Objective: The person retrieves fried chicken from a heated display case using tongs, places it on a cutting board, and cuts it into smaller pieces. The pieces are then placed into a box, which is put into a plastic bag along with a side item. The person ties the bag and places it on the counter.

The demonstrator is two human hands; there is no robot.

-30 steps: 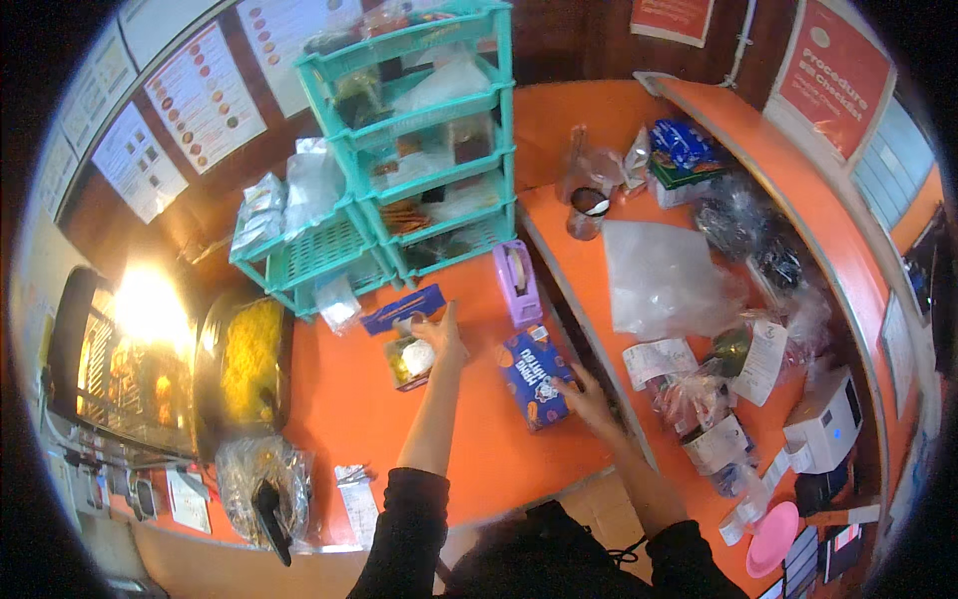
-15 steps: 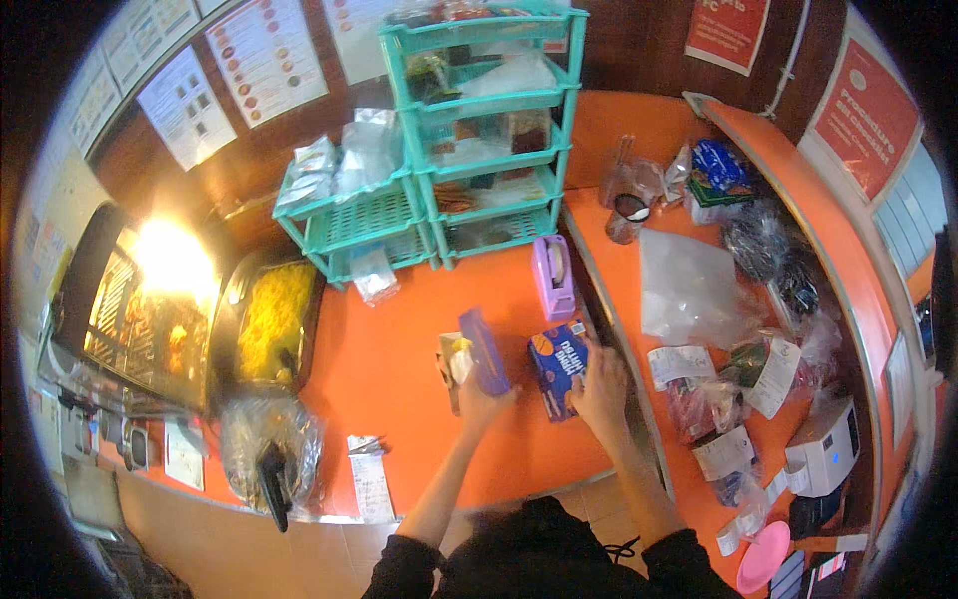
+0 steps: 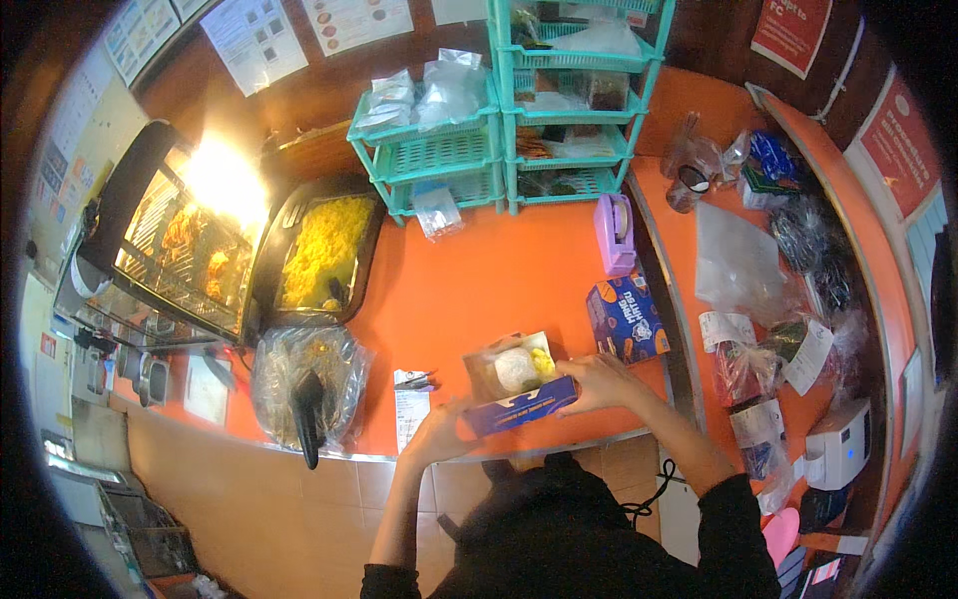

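An open cardboard food box (image 3: 524, 406) is held low over the orange counter, near its front edge, its blue printed side toward me. Inside lie a white mound of rice (image 3: 516, 369) and some yellow food (image 3: 542, 362). My left hand (image 3: 439, 431) grips the box's left end, while my right hand (image 3: 599, 385) closes on its right end; some fingertips are hidden. Just beyond my right hand stands a second blue box (image 3: 628, 317), which looks closed and is not touched.
A purple tape dispenser (image 3: 615, 236) and green plastic racks (image 3: 511, 100) stand farther back. On the left are a tray of yellow rice (image 3: 324, 255), a lit warming cabinet (image 3: 185, 235) and a plastic-wrapped item with a black handle (image 3: 307, 404). A paper slip (image 3: 411, 411) lies nearby.
The open box has come nearer to me and turned, its blue side now facing me. My right hand has left the second box and taken the open box's right end. The view has shifted.
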